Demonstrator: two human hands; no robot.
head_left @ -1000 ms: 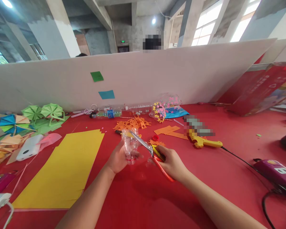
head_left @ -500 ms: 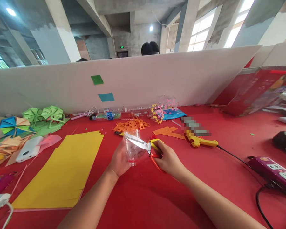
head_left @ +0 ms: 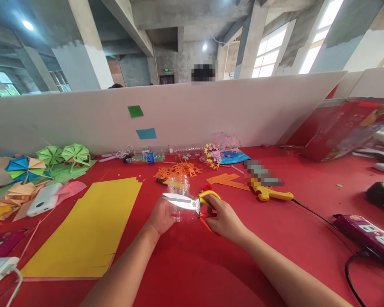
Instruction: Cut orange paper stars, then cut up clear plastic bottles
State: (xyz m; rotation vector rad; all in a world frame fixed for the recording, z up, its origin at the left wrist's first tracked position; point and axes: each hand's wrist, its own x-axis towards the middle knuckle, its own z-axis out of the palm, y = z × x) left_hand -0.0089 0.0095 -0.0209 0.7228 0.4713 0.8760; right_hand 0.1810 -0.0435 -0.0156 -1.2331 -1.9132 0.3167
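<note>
My left hand [head_left: 162, 214] is closed round a clear plastic bottle piece [head_left: 178, 184], held above the red table. Through the yellow and orange handles of a pair of scissors [head_left: 181, 201] go the fingers of my right hand [head_left: 225, 213]. The scissors' blades point left and lie across the plastic piece; whether they bite into it I cannot tell. Just behind the piece lies a dark and yellow cutter [head_left: 162, 181]. Orange paper cut-outs [head_left: 179, 169] are heaped farther back.
Yellow paper sheets [head_left: 86, 230] lie left, beside a white device [head_left: 45, 199] and folded paper umbrellas [head_left: 76, 153]. On the right are a yellow glue gun [head_left: 269, 193] and a purple power strip [head_left: 368, 232]. A labelled bottle [head_left: 150, 157] and star-covered plastic [head_left: 213, 155] stand by the white partition [head_left: 179, 111].
The scissors have turned slightly, their blades now nearer level and lower across the plastic piece. Both hands keep their holds. The whole view has shifted a little.
</note>
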